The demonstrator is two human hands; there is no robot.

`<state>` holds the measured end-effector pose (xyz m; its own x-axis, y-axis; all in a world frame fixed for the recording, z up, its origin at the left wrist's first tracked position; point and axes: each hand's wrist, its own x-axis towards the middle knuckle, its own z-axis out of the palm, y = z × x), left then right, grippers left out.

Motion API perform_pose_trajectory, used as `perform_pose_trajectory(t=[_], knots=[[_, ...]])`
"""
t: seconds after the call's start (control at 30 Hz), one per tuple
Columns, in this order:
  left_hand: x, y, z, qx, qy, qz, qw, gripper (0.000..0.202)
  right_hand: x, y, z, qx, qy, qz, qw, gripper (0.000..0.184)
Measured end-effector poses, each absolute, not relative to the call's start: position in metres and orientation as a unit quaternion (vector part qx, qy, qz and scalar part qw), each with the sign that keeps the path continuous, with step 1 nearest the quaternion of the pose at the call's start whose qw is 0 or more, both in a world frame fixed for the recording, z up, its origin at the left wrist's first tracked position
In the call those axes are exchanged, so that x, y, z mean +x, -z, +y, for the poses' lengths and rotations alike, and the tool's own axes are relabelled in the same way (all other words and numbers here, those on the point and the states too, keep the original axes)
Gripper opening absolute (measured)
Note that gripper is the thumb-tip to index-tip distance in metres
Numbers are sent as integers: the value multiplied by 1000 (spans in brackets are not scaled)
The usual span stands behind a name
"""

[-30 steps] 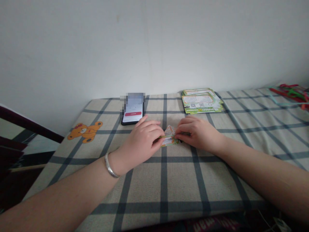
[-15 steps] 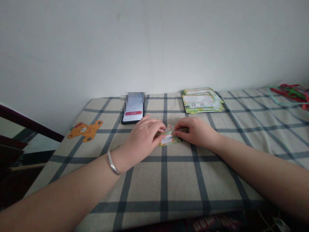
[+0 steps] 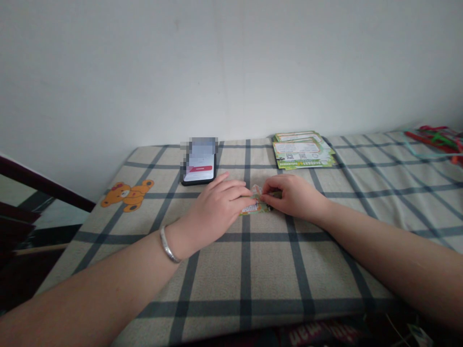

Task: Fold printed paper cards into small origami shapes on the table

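Note:
A small folded paper leaflet [image 3: 255, 205], green and white with print, lies on the checked cloth [image 3: 253, 270] between my hands. My left hand [image 3: 217, 208], with a silver bangle on its wrist, presses its fingertips on the leaflet's left side. Fingers of my right hand [image 3: 292, 195] are curled and pinch the leaflet's upper right edge. Most of the leaflet is hidden under the fingers.
A phone [image 3: 198, 166] with a lit screen lies behind my left hand. A stack of green leaflets [image 3: 302, 150] sits at the back near the wall. Red and green strips [image 3: 439, 137] lie at the far right. A bear print [image 3: 126, 195] marks the cloth's left side.
Both hands have closed in on the leaflet. It is folded flatter and smaller than before, and my left fingers now press down over more of it.

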<state>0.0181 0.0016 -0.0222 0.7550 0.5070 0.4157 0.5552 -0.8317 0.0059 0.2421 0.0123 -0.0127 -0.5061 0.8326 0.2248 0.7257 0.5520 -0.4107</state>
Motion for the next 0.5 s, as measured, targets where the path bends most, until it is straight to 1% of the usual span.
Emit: perform_pose_trajectory(t=[0.17,0.37,0.5], knots=[[16,23,-2,-943,177,-272,70,28,243,13,12,-460,-137,-854,200,8],[15,24,-3,-941,195,-272,56,26,244,14,10,-449,-81,-865,208,9],[12,24,-3,-943,190,-269,50,30,249,11,9,-431,-76,-875,209,8]])
